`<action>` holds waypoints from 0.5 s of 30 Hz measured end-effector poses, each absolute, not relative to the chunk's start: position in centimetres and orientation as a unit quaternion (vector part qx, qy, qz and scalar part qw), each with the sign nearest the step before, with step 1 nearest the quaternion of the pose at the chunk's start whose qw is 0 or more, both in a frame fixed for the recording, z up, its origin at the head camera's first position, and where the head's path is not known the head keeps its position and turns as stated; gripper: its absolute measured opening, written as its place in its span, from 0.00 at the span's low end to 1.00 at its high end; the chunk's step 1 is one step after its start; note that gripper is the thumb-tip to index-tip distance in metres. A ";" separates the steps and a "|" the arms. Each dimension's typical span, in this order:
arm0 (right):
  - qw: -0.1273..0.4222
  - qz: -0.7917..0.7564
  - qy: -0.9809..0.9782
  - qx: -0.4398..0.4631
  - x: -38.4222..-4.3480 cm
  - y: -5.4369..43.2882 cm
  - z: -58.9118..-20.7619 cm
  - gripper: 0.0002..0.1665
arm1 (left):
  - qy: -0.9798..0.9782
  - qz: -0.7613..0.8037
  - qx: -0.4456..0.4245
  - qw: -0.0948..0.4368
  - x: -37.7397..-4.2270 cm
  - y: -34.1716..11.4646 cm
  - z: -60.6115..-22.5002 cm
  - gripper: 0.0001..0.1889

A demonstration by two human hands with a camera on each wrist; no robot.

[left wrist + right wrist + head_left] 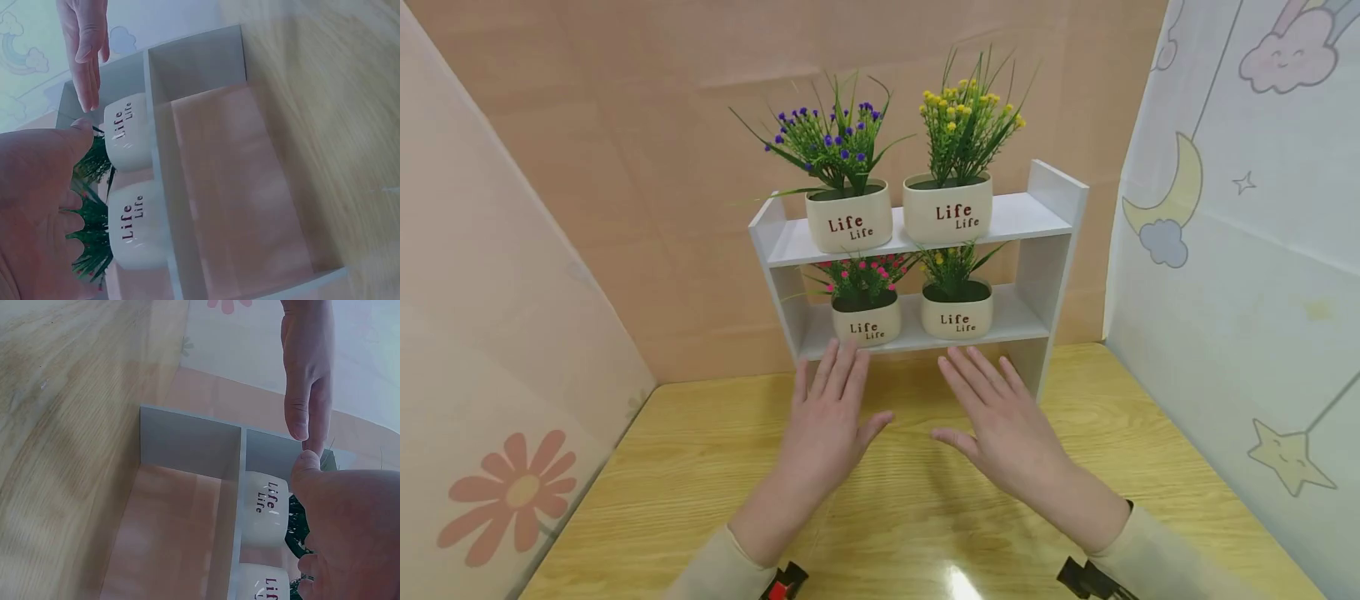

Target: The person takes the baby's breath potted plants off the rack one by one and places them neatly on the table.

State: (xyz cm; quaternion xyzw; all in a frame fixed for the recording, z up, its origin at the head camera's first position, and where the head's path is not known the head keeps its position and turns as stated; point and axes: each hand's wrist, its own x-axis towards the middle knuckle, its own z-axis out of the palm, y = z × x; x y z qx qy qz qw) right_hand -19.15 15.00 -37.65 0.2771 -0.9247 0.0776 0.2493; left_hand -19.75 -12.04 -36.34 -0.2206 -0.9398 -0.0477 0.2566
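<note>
Both hands hold nothing, with fingers straight and thumbs spread inward. My left hand (826, 429) is over the table in front of the shelf's lower left, its fingertips overlapping the pot with pink flowers (867, 325) in the head view. My right hand (1006, 425) mirrors it below the lower pot with yellow flowers (957, 317). The white two-tier shelf (910, 335) also carries a pot with purple flowers (848, 221) and a larger pot with yellow flowers (947, 210) on its upper board. All the pots are cream with red "Life" lettering.
The shelf stands at the back of a wood-grain table (895, 517). Behind it hangs a peach cloth backdrop (647, 208). A pale panel with a printed flower (505, 496) bounds the left; another with a moon print (1172, 192) bounds the right.
</note>
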 end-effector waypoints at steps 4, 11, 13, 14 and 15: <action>0.238 0.073 -0.929 0.273 -19.3 15.1 -37.2 0.57 | -0.939 -0.049 -0.217 0.263 -19.8 -12.3 -35.7 0.49; 0.253 0.075 -0.923 0.279 -19.3 15.2 -36.8 0.57 | -0.939 -0.048 -0.211 0.268 -20.0 -12.9 -34.9 0.50; 0.259 0.075 -0.921 0.281 -19.3 15.2 -36.6 0.57 | -0.940 -0.050 -0.208 0.266 -19.9 -13.0 -34.7 0.50; 0.259 0.073 -0.921 0.281 -19.3 15.2 -36.5 0.57 | -0.940 -0.052 -0.207 0.266 -19.9 -13.0 -34.6 0.49; 0.259 0.071 -0.922 0.280 -19.4 15.2 -36.5 0.58 | -0.940 -0.055 -0.207 0.266 -20.0 -13.1 -34.4 0.49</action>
